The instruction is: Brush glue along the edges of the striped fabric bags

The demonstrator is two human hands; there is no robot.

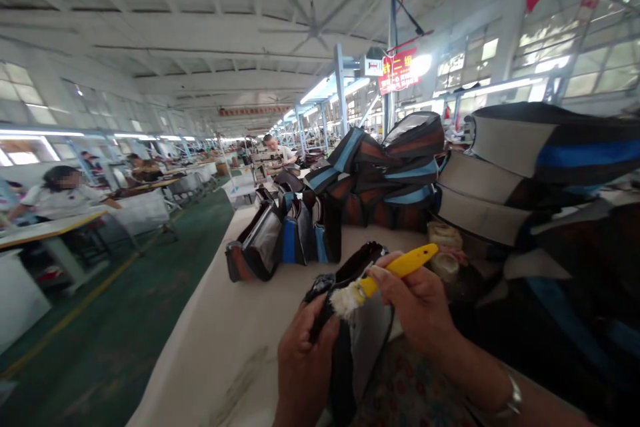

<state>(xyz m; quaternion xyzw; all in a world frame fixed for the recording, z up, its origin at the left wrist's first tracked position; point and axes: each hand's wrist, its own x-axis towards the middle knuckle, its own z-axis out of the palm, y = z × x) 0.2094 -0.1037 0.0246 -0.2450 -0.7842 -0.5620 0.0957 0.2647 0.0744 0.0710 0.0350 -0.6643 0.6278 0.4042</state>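
Observation:
My right hand [417, 297] is closed around a brush [400, 269] with a yellow handle and pale, clotted bristles. The bristles are over the near edge of a dark fabric bag piece [367, 340] with a grey panel; whether they touch it I cannot tell. Fingers of my left hand [306, 347] grip that same piece at its left edge, thumb on the near side. The piece stands tilted at the table's front edge, its opening facing up. Part of it is hidden behind both hands.
Several similar pieces [260, 240] stand farther back on the pale table [215, 340]. Stacks of striped bag pieces [390, 177] and larger grey-and-blue ones [505, 207] rise at the right. A small tub [445, 247] sits right of the brush. Other people work at distant tables.

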